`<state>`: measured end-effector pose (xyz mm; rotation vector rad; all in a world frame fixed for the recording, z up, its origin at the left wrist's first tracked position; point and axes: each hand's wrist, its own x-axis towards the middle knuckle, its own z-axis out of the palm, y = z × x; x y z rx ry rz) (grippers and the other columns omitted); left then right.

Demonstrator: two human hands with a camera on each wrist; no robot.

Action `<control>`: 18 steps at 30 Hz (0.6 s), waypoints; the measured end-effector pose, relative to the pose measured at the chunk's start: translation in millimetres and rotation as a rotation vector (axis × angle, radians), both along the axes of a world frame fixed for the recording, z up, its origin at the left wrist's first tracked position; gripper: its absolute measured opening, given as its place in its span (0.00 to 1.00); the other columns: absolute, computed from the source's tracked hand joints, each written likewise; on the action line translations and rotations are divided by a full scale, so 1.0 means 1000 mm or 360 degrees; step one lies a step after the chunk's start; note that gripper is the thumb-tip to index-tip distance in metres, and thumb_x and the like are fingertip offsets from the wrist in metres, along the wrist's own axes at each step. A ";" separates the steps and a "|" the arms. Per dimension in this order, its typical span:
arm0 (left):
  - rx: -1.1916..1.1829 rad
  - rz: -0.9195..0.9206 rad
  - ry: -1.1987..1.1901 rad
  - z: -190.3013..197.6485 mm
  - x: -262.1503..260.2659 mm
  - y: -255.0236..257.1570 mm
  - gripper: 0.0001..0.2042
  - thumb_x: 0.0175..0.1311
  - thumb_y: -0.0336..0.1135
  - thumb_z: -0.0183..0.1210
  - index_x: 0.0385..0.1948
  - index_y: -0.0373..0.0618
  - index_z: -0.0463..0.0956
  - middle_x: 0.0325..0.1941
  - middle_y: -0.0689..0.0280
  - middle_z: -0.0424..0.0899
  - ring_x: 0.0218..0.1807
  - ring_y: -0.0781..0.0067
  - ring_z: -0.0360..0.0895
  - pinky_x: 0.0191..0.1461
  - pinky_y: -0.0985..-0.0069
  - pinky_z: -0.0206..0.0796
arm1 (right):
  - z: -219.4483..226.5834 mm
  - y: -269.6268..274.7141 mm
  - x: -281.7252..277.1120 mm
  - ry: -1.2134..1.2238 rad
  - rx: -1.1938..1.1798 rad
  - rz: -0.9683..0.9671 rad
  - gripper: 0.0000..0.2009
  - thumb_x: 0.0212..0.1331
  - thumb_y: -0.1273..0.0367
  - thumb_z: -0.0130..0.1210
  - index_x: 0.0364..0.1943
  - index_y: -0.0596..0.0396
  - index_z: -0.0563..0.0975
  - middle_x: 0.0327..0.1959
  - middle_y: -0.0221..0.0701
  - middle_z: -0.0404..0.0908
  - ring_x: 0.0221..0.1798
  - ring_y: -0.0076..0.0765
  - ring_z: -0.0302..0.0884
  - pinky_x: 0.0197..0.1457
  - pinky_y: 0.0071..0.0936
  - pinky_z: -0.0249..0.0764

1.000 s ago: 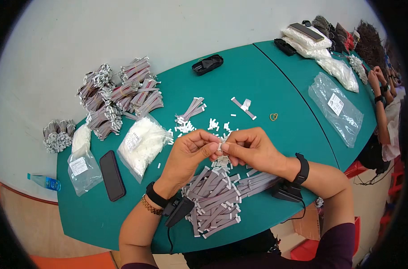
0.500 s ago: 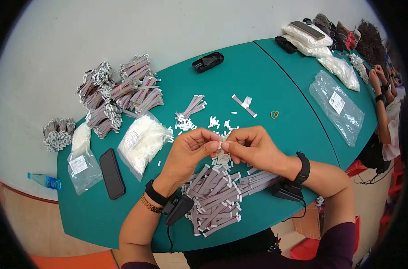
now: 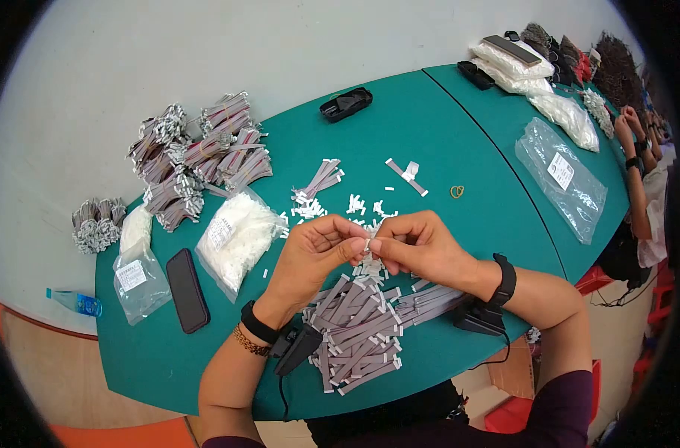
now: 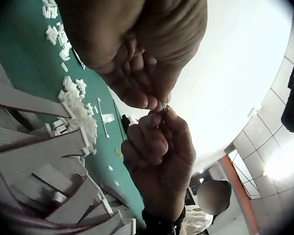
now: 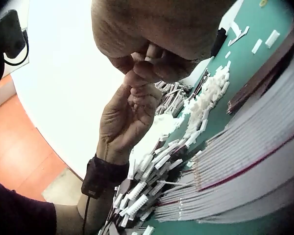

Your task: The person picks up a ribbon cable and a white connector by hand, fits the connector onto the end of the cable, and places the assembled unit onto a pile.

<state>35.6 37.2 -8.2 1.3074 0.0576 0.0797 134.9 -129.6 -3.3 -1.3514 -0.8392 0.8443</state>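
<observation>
Fingertips of both hands meet over the middle of the table around a small white connector [image 3: 367, 243]. My left hand [image 3: 316, 252] pinches it from the left between thumb and forefinger. From the other side, the thumb and forefinger of my right hand [image 3: 428, 250] pinch it too. Most of the piece is hidden by the fingers. In the left wrist view, the right hand [image 4: 159, 154] faces the left with fingers curled in. Below the hands lies a loose heap of grey ribbon cables [image 3: 358, 332] with white ends. White connectors [image 5: 210, 95] are scattered just beyond them.
Bundled ribbon cables [image 3: 205, 153] are stacked at the back left. Near them sit a bag of white connectors [image 3: 235, 237], a phone [image 3: 187, 291] and a bottle [image 3: 75, 302]. A black case [image 3: 346, 104], rubber bands [image 3: 457, 192] and a clear bag [image 3: 579, 201] lie farther off.
</observation>
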 end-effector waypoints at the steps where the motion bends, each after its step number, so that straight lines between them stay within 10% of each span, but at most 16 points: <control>1: 0.0009 0.0000 0.0000 0.001 0.000 0.000 0.06 0.59 0.27 0.58 0.35 0.35 0.75 0.30 0.65 0.79 0.30 0.82 0.73 0.36 0.84 0.66 | 0.000 0.000 0.000 0.0001 0.0002 -0.0002 0.14 0.60 0.66 0.53 0.19 0.58 0.74 0.13 0.23 0.71 0.17 0.11 0.63 0.19 0.15 0.54; 18: -0.0076 -0.0020 0.0016 0.002 0.000 -0.001 0.06 0.59 0.27 0.57 0.35 0.34 0.75 0.31 0.64 0.80 0.30 0.81 0.73 0.36 0.84 0.66 | 0.000 -0.001 0.001 -0.0002 0.0019 0.0000 0.12 0.60 0.67 0.51 0.21 0.58 0.75 0.14 0.22 0.72 0.18 0.11 0.63 0.20 0.14 0.54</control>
